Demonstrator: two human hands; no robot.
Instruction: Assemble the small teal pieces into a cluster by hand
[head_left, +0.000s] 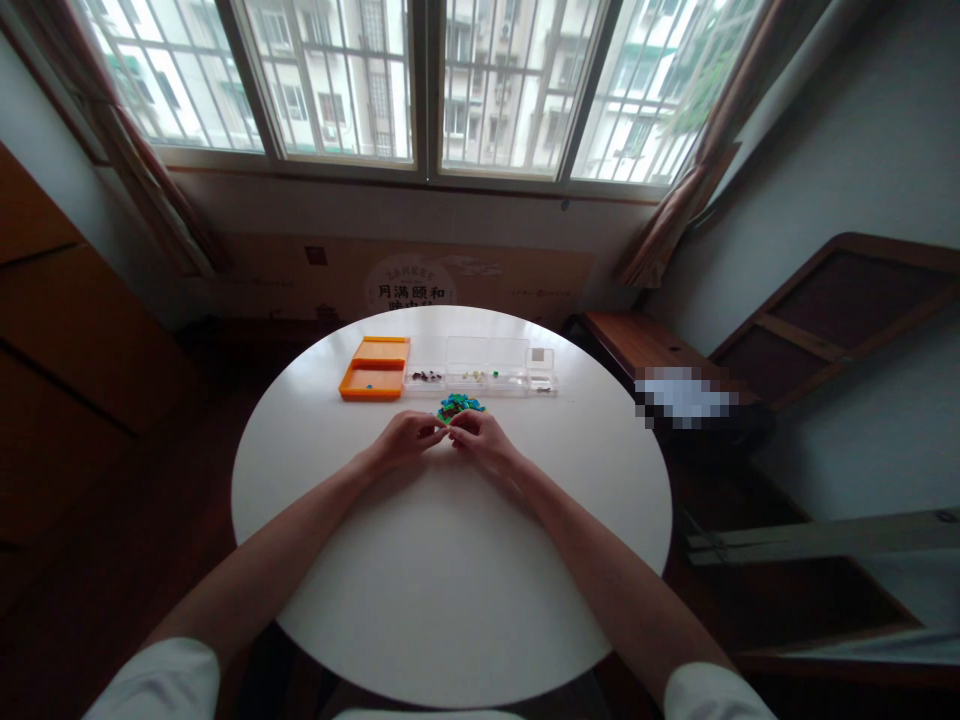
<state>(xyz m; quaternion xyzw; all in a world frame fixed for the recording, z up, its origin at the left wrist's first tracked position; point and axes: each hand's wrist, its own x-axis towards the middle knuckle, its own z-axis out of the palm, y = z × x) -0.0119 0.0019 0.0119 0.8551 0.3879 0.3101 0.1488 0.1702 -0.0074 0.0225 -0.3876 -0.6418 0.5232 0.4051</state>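
My left hand (407,436) and my right hand (482,436) meet at the near edge of a small pile of blue and green pieces (463,403). The fingertips of both are pinched together, almost touching each other. Whatever lies between them is too small to make out. Just beyond the pile stands a clear plastic compartment box (487,360) with its lid raised. Dark bits (427,377) lie in its left part, pale yellowish bits (474,377) and a green one farther right. Left of it sits an open orange case (373,378) with one small blue piece inside.
Everything stands on a round white table (450,580). Past its far edge are a large printed cardboard box (525,270) and a barred window. To the right is a brown wooden bench (637,340) with a blurred-out item on it.
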